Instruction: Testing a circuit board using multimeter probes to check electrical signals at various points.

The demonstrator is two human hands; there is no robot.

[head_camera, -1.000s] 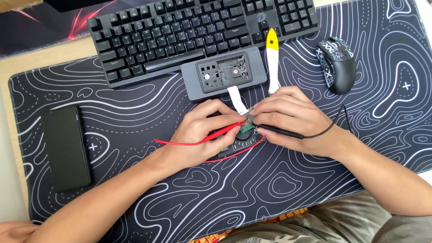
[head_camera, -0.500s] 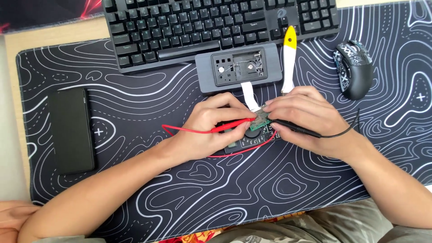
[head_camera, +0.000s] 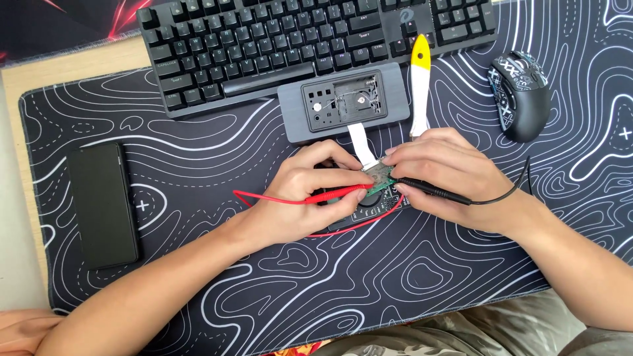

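My left hand (head_camera: 310,198) is closed around a red probe (head_camera: 333,194), pinching it between thumb and fingers with its tip pressed to a small green circuit board (head_camera: 381,178). My right hand (head_camera: 452,178) grips a black probe (head_camera: 432,190) the same way, its tip meeting the board from the other side. The board sits on the desk mat (head_camera: 409,277) between my two hands, just below an open grey case (head_camera: 343,102), and a white ribbon cable (head_camera: 361,142) runs from the case down to it. My fingers cover most of the board, so I can only make out a sliver of green and cannot tell exactly where the tips touch. A dark device lies under my hands, almost wholly hidden; only a bit of its rounded edge shows beneath the red wire (head_camera: 356,226). The black wire (head_camera: 508,191) curves off past my right wrist and its end is out of sight. A yellow and white pry tool (head_camera: 419,82) lies just beside the case, its lower end behind my right hand. A keyboard (head_camera: 297,39) is cut off at the top, a mouse (head_camera: 522,95) sits to the right, and a black phone (head_camera: 103,204) lies well apart to the left.
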